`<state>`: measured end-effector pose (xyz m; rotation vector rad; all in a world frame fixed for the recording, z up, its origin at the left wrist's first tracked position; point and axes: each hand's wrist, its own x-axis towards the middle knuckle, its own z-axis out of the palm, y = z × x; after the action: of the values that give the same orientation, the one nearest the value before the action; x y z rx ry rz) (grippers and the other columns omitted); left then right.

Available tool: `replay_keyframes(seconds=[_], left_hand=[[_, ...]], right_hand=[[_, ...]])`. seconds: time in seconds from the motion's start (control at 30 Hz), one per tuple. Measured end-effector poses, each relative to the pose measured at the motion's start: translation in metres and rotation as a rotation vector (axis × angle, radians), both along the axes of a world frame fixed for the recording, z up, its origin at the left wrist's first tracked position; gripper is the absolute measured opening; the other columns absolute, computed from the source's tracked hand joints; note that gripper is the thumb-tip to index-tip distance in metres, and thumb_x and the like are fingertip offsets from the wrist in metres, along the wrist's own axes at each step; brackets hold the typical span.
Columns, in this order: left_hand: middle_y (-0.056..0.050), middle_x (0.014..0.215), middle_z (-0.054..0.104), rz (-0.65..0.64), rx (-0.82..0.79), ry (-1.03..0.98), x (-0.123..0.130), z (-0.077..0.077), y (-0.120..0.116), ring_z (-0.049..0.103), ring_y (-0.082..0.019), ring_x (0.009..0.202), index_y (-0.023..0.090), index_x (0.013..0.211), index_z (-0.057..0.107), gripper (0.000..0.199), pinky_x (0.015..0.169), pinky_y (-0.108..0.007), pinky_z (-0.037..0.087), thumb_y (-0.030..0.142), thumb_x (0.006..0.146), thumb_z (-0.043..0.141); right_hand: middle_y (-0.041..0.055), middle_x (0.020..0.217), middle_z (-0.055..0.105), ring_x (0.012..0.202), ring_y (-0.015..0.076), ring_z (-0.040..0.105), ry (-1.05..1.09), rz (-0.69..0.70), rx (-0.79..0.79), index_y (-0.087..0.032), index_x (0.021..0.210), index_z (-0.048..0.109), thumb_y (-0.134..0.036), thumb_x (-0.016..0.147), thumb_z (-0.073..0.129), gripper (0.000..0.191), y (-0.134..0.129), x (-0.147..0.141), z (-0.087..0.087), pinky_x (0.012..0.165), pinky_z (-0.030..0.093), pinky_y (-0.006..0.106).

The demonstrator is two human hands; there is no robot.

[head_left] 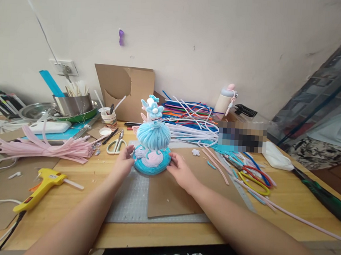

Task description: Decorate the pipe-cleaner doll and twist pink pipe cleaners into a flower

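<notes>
On my head view, the left hand (pixel 126 159) and the right hand (pixel 180 169) hold the blue figure (pixel 153 136) between them, fingers bent against opposite edges of its round base (pixel 152 170). I have it upright over the grey cutting mat (pixel 125 201) on the bench (pixel 129 232), though I can't tell whether it rests there; white-handled scissors (pixel 111 151) lie near the left hand, a yellow glue gun (pixel 46 181) farther left.
</notes>
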<state>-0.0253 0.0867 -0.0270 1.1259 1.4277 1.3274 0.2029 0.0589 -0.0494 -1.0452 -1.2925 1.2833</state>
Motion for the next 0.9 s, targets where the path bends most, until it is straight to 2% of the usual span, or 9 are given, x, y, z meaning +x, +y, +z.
replay_keyframes(seconds=[0.1,0.17,0.7,0.8,0.9], left_hand=[[-0.011,0.116,0.061,-0.004,0.005,-0.003,-0.001,0.000,0.000,0.048,-0.028,0.122,0.018,0.104,0.057,0.061,0.106,-0.045,0.031,-0.001,0.046,0.048],[-0.011,0.116,0.061,-0.006,0.006,-0.004,-0.001,0.000,0.000,0.048,-0.028,0.122,0.018,0.104,0.057,0.062,0.106,-0.046,0.031,-0.001,0.046,0.048],[-0.009,0.114,0.063,-0.018,0.011,-0.005,0.000,0.001,-0.002,0.048,-0.027,0.122,0.019,0.103,0.059,0.061,0.107,-0.045,0.030,-0.002,0.046,0.048],[-0.010,0.115,0.062,-0.013,0.014,-0.001,0.000,0.002,-0.003,0.048,-0.027,0.123,0.019,0.103,0.058,0.061,0.107,-0.044,0.030,-0.001,0.046,0.048],[-0.010,0.116,0.062,-0.007,0.015,0.005,0.000,0.003,-0.003,0.047,-0.027,0.123,0.019,0.103,0.057,0.060,0.107,-0.045,0.029,0.000,0.047,0.048]], right_hand=[[0.0073,0.131,0.040,0.124,0.0213,0.043,-0.074,0.006,0.095,-0.023,0.113,0.049,-0.019,0.066,0.058,0.048,-0.002,-0.001,-0.006,0.107,0.034,0.038],[0.0076,0.131,0.037,0.125,0.0214,0.042,-0.095,0.016,0.102,-0.023,0.114,0.048,-0.019,0.066,0.056,0.048,-0.002,-0.001,-0.007,0.107,0.034,0.038],[0.0075,0.132,0.037,0.124,0.0205,0.043,-0.058,0.030,0.068,-0.023,0.114,0.049,-0.017,0.066,0.059,0.049,-0.006,-0.003,-0.003,0.108,0.032,0.037],[0.0076,0.131,0.041,0.124,0.0214,0.044,-0.124,0.001,0.071,-0.023,0.116,0.049,-0.019,0.068,0.058,0.049,-0.003,0.002,0.009,0.104,0.037,0.038],[0.0079,0.131,0.047,0.123,0.0228,0.044,-0.381,-0.061,0.177,-0.024,0.121,0.050,-0.023,0.076,0.053,0.046,0.006,0.024,0.035,0.098,0.041,0.039]])
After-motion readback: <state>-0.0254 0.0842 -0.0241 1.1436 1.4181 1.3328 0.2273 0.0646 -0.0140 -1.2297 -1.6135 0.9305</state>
